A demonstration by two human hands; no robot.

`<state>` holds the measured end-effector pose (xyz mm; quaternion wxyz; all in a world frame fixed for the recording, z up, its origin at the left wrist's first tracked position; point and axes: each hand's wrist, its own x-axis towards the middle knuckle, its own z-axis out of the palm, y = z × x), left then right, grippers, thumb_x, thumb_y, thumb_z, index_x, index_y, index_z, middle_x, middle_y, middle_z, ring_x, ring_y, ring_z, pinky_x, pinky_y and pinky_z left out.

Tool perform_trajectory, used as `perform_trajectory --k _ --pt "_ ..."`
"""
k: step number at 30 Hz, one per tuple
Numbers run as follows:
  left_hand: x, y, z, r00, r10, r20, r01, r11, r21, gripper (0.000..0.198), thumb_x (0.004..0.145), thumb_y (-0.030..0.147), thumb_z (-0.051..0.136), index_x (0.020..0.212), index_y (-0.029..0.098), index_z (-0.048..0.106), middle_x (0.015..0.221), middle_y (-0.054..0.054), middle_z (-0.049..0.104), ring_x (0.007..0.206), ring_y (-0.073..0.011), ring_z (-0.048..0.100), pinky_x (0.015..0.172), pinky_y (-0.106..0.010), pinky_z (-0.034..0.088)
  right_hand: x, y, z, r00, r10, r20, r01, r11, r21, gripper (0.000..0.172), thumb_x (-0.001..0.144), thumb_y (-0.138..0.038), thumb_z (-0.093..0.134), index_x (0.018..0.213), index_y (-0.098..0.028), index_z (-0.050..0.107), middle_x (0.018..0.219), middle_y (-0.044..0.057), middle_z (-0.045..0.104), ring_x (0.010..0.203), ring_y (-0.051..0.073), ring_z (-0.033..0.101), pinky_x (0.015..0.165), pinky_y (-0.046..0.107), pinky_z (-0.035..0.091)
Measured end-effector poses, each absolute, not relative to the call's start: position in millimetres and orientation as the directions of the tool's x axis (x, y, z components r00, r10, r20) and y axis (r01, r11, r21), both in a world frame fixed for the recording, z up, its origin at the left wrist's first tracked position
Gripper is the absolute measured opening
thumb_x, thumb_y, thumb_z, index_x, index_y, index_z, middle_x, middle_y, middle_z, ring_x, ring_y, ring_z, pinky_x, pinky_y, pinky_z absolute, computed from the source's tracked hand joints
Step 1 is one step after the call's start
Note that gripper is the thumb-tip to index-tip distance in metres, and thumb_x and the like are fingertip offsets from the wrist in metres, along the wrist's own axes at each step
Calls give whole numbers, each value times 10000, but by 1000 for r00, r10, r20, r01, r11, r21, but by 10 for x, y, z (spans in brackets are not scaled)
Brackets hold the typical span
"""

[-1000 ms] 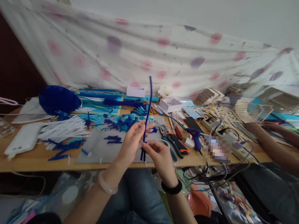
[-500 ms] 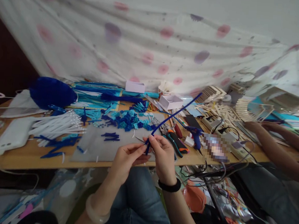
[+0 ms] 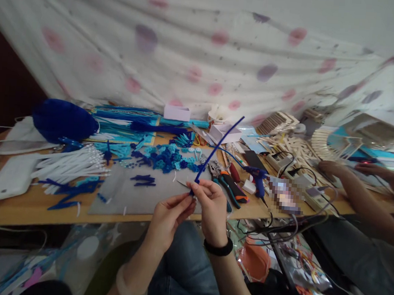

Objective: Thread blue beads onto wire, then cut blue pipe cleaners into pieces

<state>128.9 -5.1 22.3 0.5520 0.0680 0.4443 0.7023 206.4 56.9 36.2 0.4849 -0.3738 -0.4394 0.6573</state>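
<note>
A dark blue pipe cleaner [image 3: 217,148] slants up and to the right from between my hands, over the front of the table. My left hand [image 3: 171,214] pinches its lower end between thumb and fingers. My right hand [image 3: 210,205] is closed on it just above, with the thumb pressed near a bend. The two hands touch or nearly touch, and the lowest part of the pipe cleaner is hidden by the fingers. Beyond them on a grey mat [image 3: 111,200] lie short dark blue pieces [image 3: 143,179] and a heap of blue flower shapes [image 3: 169,158].
White sticks [image 3: 76,165] and a white phone-shaped object [image 3: 10,180] lie left. Pliers [image 3: 233,186], a blue glue gun [image 3: 258,177], power strips [image 3: 316,198] with cables and wooden pieces [image 3: 292,146] are right. Another person's hands [image 3: 334,172] work at the far right.
The pipe cleaner stands steeper, its upper end having swung left. My fingers have closed in around its lower part. The other person's hands have shifted slightly.
</note>
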Motion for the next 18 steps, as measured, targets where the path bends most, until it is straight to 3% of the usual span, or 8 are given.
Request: perform_trajectory --k 3,6,10,18 --pt "1310 -89 199 -517 800 -304 -570 -56 820 294 544 258 887 819 227 788 833 -31 787 744 -184 723 767 -294 588 2060 587 358 -213 974 -82 -315 -148 -937 395 590 -376 863 858 -173 656 754 53 780 757 226 736 705 319 558" --pt "1323 -153 174 -648 758 -79 -251 -115 961 217 629 239 837 839 273 795 906 -37 784 847 -235 724 793 -328 583 2059 609 368 -217 970 -113 -351 -186 -918 406 580 -367 870 868 -165 667 760 53 781 708 209 729 708 318 562" --pt "1306 -215 160 -678 718 160 50 -172 984 151 697 248 791 826 326 798 881 -9 777 827 -231 709 761 -319 578 2087 594 421 -263 955 -134 -387 -232 -893 349 576 -323 880 818 -168 682 738 42 776 678 186 723 685 287 558" --pt "1248 -240 221 -687 711 153 58 -156 986 98 648 277 820 705 346 781 766 9 760 759 -225 693 733 -333 577 2146 487 480 -348 926 -143 -409 -288 -866 304 596 -309 880 815 -172 719 729 34 772 691 172 727 677 260 564"
